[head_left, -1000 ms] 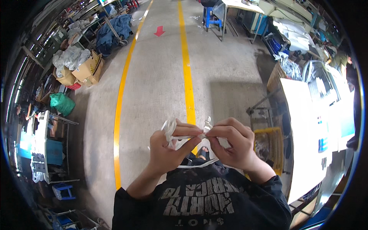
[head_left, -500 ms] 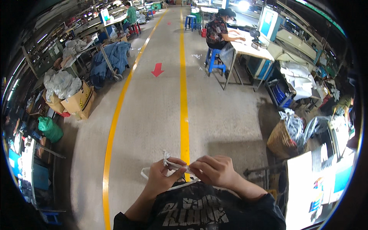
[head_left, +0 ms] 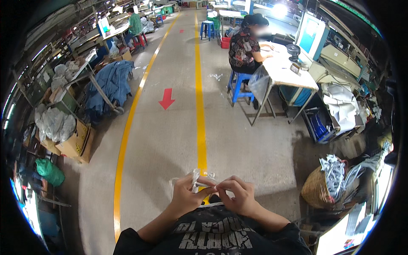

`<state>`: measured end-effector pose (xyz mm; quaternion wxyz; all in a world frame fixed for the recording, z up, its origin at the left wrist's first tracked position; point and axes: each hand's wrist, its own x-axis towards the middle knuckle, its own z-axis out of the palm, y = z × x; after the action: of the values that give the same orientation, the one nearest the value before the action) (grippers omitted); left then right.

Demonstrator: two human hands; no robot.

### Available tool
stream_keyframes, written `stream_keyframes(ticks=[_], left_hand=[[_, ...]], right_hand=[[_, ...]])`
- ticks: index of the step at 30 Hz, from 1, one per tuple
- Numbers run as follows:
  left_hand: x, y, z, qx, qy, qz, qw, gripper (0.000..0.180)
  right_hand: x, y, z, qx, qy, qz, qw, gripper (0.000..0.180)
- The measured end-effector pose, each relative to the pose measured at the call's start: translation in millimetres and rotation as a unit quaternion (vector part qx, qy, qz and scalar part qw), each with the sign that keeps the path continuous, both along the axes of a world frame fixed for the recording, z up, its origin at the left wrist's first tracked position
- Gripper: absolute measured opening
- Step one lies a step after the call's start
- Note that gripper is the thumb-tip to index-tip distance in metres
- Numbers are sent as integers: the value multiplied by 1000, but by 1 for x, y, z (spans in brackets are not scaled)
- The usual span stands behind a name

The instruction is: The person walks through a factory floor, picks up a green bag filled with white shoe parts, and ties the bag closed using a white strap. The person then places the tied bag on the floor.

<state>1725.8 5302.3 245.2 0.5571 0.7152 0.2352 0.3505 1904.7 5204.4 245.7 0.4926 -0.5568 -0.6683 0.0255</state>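
Note:
Both my hands are in front of my body, above the floor. My left hand (head_left: 185,196) is closed, with a thin, crumpled white strip (head_left: 196,176) running between its fingers. It could be cloth or plastic; I cannot tell which. Close beside it, my right hand (head_left: 240,196) pinches with thumb and forefinger at the same strip, and the fingertips of the two hands nearly meet. The fingers hide the part of the strip where they pinch.
Yellow lines (head_left: 200,106) and a red arrow (head_left: 167,99) mark the aisle. To the right, a person (head_left: 245,49) sits at a white table (head_left: 293,76); nearer stands a wicker basket (head_left: 315,187) of grey strips. At left are bagged cartons (head_left: 72,142) and a green sack (head_left: 50,171).
The table, basket and cartons have come nearer as I move forward along the aisle. My hands keep hold of the white strip; its loose loop now hangs less visibly below them.

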Motion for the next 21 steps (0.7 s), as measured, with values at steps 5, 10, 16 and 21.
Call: stream_keyframes(ticks=[5,10,16,21], left_hand=[[68,137,11,-39,-62,44,996,12],[110,272,-5,-155,-105,141,972,12],[177,477,-6,-146,-50,269,951,16],[233,649,22,-25,-84,235,968,15]], right_hand=[[68,150,13,-19,4,48,999,23],[115,314,2,-40,24,112,993,27],[171,532,17,12,-13,38,999,35],[235,693,45,34,-66,16,997,31]])
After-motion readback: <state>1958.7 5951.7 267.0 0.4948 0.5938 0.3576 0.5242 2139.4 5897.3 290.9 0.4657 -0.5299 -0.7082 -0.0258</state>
